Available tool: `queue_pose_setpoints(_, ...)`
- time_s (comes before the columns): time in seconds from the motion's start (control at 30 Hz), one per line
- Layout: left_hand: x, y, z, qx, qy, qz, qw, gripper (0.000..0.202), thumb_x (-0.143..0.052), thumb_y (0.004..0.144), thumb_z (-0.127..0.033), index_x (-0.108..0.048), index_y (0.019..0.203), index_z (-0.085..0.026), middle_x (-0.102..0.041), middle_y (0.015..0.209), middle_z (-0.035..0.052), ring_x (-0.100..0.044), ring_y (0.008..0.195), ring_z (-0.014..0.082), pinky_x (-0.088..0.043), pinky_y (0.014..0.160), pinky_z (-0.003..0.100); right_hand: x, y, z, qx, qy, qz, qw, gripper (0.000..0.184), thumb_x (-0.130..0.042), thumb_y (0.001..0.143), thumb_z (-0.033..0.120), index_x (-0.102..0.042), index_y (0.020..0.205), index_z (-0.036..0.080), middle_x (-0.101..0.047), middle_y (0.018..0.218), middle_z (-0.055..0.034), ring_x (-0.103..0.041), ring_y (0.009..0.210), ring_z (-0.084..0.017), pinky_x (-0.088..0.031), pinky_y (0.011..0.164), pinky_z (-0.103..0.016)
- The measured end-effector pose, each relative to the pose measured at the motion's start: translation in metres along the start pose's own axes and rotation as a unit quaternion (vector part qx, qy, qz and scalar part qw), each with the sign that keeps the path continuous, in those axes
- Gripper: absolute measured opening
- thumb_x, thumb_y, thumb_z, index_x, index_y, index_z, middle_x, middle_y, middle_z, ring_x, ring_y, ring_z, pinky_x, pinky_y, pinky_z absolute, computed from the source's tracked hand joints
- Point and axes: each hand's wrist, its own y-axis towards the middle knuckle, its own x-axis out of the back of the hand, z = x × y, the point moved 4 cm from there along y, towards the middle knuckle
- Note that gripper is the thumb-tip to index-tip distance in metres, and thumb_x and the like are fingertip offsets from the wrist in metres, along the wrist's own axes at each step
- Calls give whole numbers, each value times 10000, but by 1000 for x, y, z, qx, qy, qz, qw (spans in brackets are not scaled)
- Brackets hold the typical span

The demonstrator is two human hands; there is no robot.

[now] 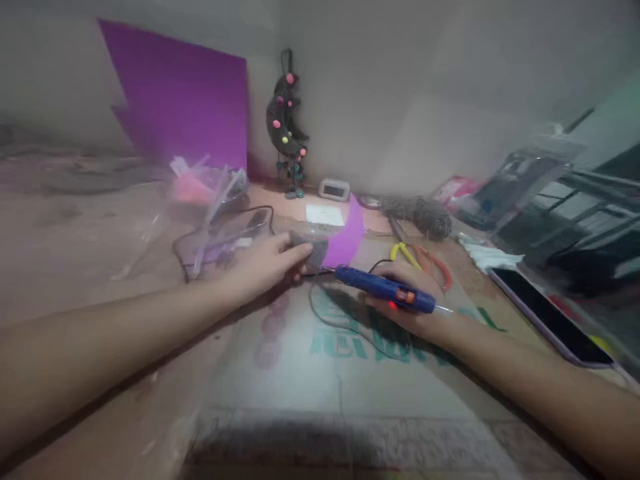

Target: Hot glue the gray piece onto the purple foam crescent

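Note:
A purple crescent cutout (350, 237), its lower end wrapped in dark grey yarn (317, 255), is pinched in my left hand (273, 259). My right hand (407, 293) grips a blue hot glue gun (377, 285) with an orange switch and a glowing red light. The gun's tip points left and sits close to the wrapped end; whether it touches cannot be made out. A clear glue stick pokes out of the gun's back. Below both hands, a strand of yarn (345, 327) trails over a printed plastic sheet (280, 393).
Scissors (435, 263) with yellow and orange handles lie behind my right hand. A grey yarn ball (435, 220) rests farther back. A phone (550, 317) lies at the right. Against the wall are a decorated dark crescent (286, 127) and purple sheets (190, 100). Clear plastic wrapping (215, 200) lies left.

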Motion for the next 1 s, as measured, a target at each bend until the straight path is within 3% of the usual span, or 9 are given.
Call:
queue_pose_setpoints(0.4,0,-3,-5,-1,-18,-18,1000,295,-656,775,-425,-535,725,-160,-587,617,7,-512,491,93,-397,464,206,1,-1,-1,0,-23,9,1000,193,-644,808,399,-572,867,230,-665,817,-31,-621,784,-202,-450,676,-317)
queue_pose_setpoints(1.0,0,0,0,-8,10,-1,1000,313,-615,809,-461,-512,731,-176,-564,629,-10,-507,516,90,-399,496,212,2,0,1,-6,-28,16,999,206,-635,807,422,-576,861,233,-676,818,-33,-624,769,-203,-450,705,-337)
